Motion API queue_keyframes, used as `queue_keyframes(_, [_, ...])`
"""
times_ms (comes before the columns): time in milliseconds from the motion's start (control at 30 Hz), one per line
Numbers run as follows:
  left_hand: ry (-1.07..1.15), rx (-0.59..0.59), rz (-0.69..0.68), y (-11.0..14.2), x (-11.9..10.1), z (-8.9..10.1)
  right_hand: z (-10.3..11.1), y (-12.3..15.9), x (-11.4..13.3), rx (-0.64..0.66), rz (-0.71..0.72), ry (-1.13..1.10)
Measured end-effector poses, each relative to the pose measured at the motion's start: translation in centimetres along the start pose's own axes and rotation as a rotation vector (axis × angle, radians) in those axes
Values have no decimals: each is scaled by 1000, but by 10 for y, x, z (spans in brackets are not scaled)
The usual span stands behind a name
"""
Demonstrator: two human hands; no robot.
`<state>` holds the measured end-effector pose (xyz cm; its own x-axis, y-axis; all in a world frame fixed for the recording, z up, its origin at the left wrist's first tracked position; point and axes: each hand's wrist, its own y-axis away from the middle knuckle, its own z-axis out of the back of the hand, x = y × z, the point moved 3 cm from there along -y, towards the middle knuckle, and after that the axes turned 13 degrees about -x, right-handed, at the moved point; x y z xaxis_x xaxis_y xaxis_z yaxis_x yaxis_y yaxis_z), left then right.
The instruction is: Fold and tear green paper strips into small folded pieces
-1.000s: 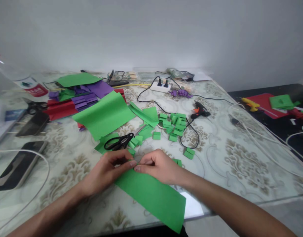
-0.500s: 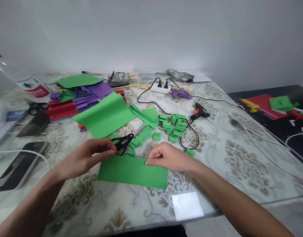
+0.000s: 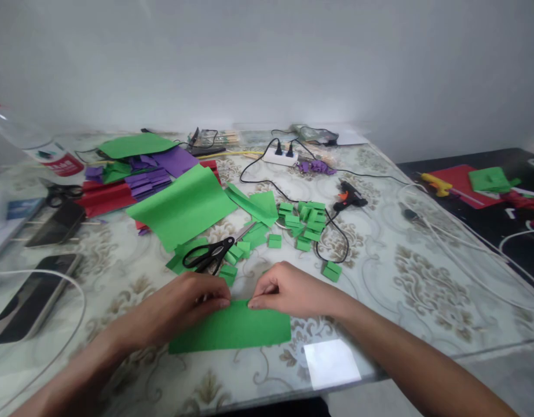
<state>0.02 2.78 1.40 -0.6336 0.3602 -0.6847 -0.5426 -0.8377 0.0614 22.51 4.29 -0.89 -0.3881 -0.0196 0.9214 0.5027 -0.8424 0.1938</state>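
Observation:
A strip of green paper (image 3: pixel 241 333) lies crosswise on the table in front of me. My left hand (image 3: pixel 195 298) pinches its far edge near the middle, covering part of its left side. Just to the right, my right hand (image 3: pixel 278 289) pinches the same edge, fingers curled. Black-handled scissors (image 3: pixel 212 253) rest beyond my left hand, blades pointing away to the right. Small folded green paper pieces (image 3: pixel 308 220) are heaped past my right hand, and a few lie scattered around the scissors.
Larger green sheets (image 3: pixel 184 202) and purple paper strips (image 3: pixel 149 182) pile up at the back left. A hot glue gun (image 3: pixel 350 196) and a power strip (image 3: pixel 281 156) stand farther back, with cables around them. Phones (image 3: pixel 36 295) and a bottle (image 3: pixel 54 153) are at the left. A white card (image 3: pixel 332 364) lies near the front edge.
My left hand has moved right and nearer, from beside the scissors onto the strip's far edge. The strip and my right hand have shifted slightly toward me.

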Motion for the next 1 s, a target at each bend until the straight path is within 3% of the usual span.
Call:
queue_keyframes(200, [19, -33, 66, 1, 10, 14, 19, -4, 5, -62, 18, -40])
queue_keyframes(433, [41, -9, 19, -1, 2, -5, 2, -2, 4, -98, 7, -79])
queue_keyframes(633, [159, -23, 76, -3, -7, -18, -7, 1, 12, -200, 116, -46])
queue_keyframes(867, [188, -39, 28, -1, -9, -20, -14, 4, 14, -177, 142, -79])
queue_keyframes(1000, [156, -48, 25, -1, -5, -13, -2, -1, 6, -170, 69, -157])
